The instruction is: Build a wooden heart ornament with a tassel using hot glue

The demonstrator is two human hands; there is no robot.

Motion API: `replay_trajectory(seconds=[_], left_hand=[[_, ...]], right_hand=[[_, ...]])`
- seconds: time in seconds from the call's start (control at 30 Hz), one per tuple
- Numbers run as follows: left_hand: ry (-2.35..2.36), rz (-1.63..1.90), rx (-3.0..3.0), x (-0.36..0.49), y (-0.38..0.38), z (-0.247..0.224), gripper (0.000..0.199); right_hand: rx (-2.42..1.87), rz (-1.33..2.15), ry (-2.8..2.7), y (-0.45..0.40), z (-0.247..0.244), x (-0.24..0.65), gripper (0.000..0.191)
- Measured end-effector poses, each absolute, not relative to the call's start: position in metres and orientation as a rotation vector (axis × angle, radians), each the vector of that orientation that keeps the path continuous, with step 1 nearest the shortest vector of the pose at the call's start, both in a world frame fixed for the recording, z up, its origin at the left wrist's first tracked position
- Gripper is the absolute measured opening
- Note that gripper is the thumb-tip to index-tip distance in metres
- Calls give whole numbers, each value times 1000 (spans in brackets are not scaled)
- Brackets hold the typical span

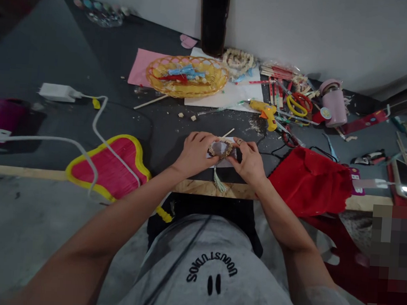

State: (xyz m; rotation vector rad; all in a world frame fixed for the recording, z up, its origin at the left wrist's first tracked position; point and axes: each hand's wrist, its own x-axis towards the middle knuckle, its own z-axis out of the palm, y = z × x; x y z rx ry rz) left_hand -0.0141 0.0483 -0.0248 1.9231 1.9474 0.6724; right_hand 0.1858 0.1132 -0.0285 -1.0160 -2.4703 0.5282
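Observation:
Between my two hands, near the table's front edge, is a small ring of pale beads with a light green tassel hanging below it. My left hand has its fingers closed on the ring's left side. Gripping the right side, my right hand pinches it between thumb and fingers. A white piece of paper lies under the ring, partly covered by my hands. Something greyish shows inside the ring, too small to make out.
A yellow wicker basket with blue and red pieces stands behind my hands. Right of it lie a yellow glue gun, scissors and a pink cup. A red cloth and a pink, yellow-edged piece flank me. A white cable crosses the left.

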Motion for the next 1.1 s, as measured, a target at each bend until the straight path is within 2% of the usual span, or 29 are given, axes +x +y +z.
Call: replay_trajectory(seconds=[0.23,0.63,1.1], left_hand=[[1964,622,1902,-12,47,-19,46],[1954,582,1944,-12,44,-19,20],[1850,480,1977,-22,44,-15,25]], right_hand=[[-1010,499,-2471,113,-29,185,44],[-1010,484,-2487,113,-30,185,46],[-1005,466,-2494,112,-32,185,43]])
